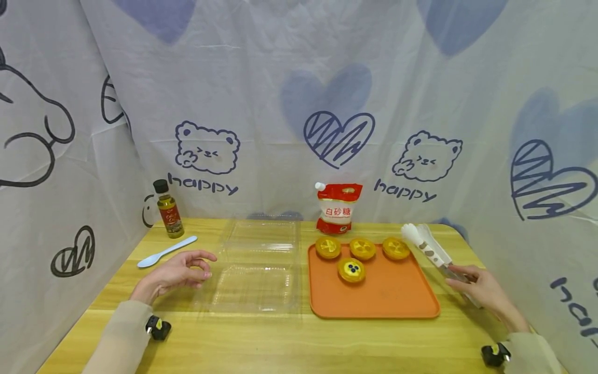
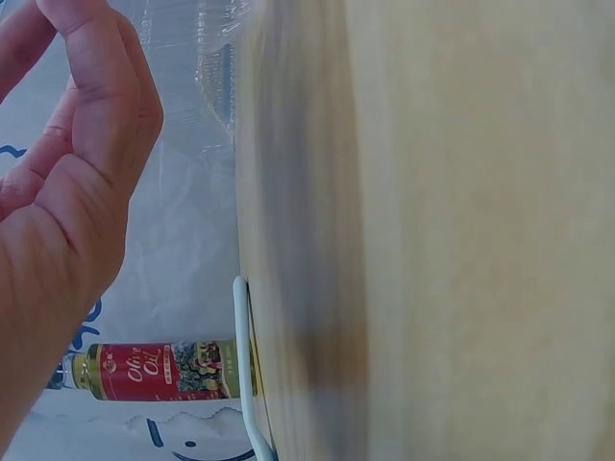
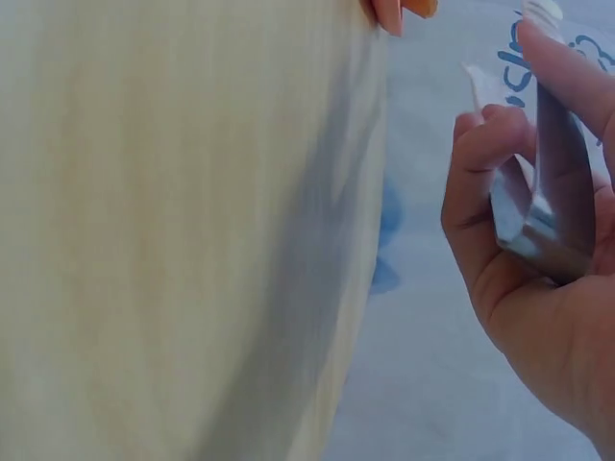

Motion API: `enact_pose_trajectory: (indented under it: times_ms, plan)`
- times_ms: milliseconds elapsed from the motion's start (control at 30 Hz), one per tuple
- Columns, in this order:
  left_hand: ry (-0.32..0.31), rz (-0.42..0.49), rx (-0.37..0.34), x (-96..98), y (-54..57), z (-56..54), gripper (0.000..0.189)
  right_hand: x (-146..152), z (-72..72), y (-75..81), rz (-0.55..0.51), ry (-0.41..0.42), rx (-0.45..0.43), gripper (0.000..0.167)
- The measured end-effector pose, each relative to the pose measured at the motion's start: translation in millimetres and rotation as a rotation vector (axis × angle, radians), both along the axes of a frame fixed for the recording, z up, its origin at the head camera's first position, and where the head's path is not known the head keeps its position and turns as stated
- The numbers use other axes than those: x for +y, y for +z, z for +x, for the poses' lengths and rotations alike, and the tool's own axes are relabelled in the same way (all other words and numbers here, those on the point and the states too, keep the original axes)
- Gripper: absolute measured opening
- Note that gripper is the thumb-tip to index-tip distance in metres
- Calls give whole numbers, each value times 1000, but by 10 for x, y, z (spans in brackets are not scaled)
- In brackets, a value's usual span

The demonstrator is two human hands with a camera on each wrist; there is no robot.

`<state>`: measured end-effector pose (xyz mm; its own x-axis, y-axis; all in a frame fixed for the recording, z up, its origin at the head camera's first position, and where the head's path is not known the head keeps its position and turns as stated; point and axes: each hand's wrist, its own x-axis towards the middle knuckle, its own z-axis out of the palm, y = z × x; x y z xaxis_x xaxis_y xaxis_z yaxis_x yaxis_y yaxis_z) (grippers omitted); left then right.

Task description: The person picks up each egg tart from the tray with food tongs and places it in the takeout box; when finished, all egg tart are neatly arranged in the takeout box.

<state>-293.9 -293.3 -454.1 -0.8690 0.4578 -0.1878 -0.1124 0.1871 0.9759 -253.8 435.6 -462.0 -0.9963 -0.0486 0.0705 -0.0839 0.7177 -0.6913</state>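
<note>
My right hand (image 1: 486,292) grips a pair of tongs (image 1: 434,253) with white heads and a metal handle. They are held right of the orange tray (image 1: 392,298), heads pointing to its back right corner. In the right wrist view, fingers and thumb wrap the bent metal handle (image 3: 567,206). My left hand (image 1: 177,272) hovers with loosely bent fingers and nothing in them, just left of a clear plastic clamshell box (image 1: 254,312), which lies unfolded. Several egg tarts sit on the tray: a row along its back edge and a blueberry-topped tart (image 1: 352,270) in front.
A light blue spoon (image 1: 167,252) lies at the left, with an olive oil bottle (image 1: 170,210) upright behind it. At the back stands a red and white sugar pouch (image 1: 337,209). A patterned cloth (image 1: 271,171) hangs behind and beside the wooden table (image 1: 261,345).
</note>
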Motion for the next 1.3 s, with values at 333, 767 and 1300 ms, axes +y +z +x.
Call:
enact_pose_trajectory:
  times_ms: [333, 767, 1300]
  plan:
    - [1, -1, 6, -5, -12, 10, 59, -68, 44, 145, 89, 39, 105, 51]
    - [5, -9, 9, 0, -18, 7, 58, -82, 3, 289, 284, 46, 61, 56]
    - [-8, 3, 9, -14, -28, -15, 57, -51, -163, 125, 223, 77, 82, 57]
